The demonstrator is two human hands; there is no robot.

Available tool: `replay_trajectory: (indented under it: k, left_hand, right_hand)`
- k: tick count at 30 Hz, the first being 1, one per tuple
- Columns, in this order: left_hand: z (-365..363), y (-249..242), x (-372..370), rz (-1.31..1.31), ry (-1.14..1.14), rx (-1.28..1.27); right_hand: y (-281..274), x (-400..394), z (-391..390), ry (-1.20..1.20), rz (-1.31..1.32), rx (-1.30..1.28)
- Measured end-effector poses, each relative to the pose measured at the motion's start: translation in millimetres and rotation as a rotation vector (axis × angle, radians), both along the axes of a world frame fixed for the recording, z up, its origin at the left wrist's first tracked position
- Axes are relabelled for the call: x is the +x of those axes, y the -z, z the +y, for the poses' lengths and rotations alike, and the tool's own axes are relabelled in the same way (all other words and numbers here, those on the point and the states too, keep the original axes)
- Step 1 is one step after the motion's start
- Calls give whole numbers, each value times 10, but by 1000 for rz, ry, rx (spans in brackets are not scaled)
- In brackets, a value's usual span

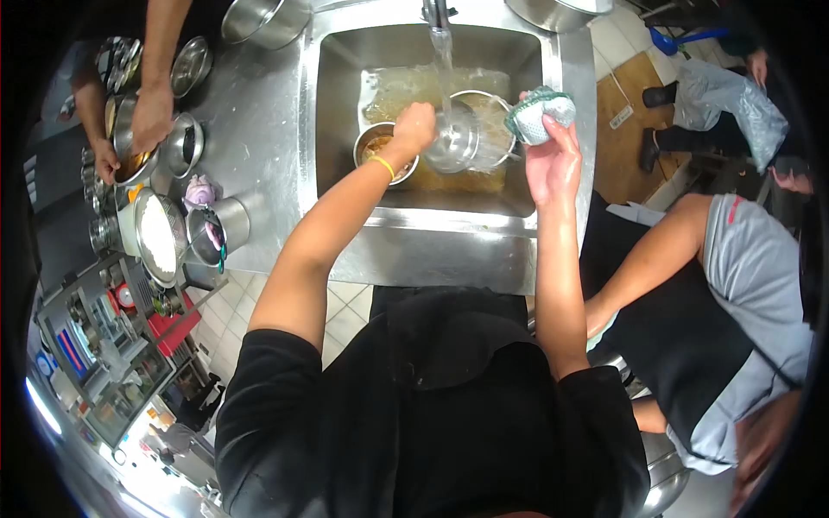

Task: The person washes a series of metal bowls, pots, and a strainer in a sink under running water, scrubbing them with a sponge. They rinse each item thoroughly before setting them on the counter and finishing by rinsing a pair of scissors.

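Observation:
My left hand, with a yellow band at the wrist, is closed at the left rim of a metal pot in the sink. Water from the tap runs down onto this pot and splashes on its right side. My right hand is raised at the sink's right edge, its fingers round a white and green scrubbing sponge. Under my left wrist stands a smaller metal pot with brownish contents. Cloudy, yellowish water covers part of the sink floor.
On the steel counter at left are metal bowls, a strainer and a metal container. Another person's hands work over a bowl there. A person in grey and black bends close on my right. Large pots flank the sink's back.

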State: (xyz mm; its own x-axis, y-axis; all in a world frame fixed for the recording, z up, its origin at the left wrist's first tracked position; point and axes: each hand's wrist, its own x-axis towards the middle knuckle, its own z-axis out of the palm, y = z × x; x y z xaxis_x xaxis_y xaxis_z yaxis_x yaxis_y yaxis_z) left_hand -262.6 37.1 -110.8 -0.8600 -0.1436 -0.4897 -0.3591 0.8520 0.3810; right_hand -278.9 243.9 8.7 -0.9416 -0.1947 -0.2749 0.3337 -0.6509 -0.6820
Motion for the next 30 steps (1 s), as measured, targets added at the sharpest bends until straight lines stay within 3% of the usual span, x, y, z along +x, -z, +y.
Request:
replay_trajectory:
  k: [3, 4, 6, 8, 9, 11, 12, 14, 16, 18, 20, 21, 22, 24, 26, 28, 29, 30]
  left_hand:
    - [-233, -160, 385, 334, 170, -322]
    - [-355, -253, 505, 307, 72, -310]
    - [-628, -543, 754, 500, -133, -297]
    - [-969, -584, 984, 873, -281, -312]
    - [-1113, -655, 1097, 787, -454, -345]
    - [-1442, -714, 1339, 631, -1030, 229]
    - [-1540, -724, 1377, 727, -1318, 464]
    - [-1729, -780, 1557, 637, -1518, 626]
    - [-1684, -810, 1581, 729, -1600, 779]
    - [-1603, -719, 1658, 773, -1573, 884]
    - [-1463, -531, 1681, 824, -1477, 954]
    - [-1219, -529, 1600, 729, -1320, 806]
    - [-997, -465, 1527, 666, -1080, 842]
    - [-734, -75, 1244, 142, -888, 808]
    - [-534, 490, 984, -151, -466, 481]
    - [-456, 1176, 734, -319, -318, 332]
    - [-412, 1310, 609, -345, -329, 276]
    - [-376, 1469, 522, -441, -516, 406]
  right_hand:
    - [47, 1, 15, -33, 23, 1]
    - [52, 11, 5, -41, 24, 16]
    - [82, 34, -10, -41, -32, 34]
    - [202, 22, 4, -56, -38, 31]
    - [283, 10, 13, -79, -34, -11]
    - [410, -19, 19, -118, -80, -115]
    - [444, -24, -4, -116, -85, -112]
    - [547, -2, -8, -118, -197, -266]
    - [701, 20, 76, -131, -277, -331]
    - [679, 59, 76, -210, -360, -550]
    - [712, 73, 82, -174, -330, -519]
    - [722, 75, 95, -210, -287, -578]
    - [731, 83, 114, -246, -245, -636]
    - [690, 93, 159, -227, -281, -695]
    - [639, 54, 200, -204, -300, -753]
    - [608, -11, 231, -167, -404, -626]
    - [585, -17, 235, -145, -396, -618]
    - [560, -16, 222, -131, -412, -580]
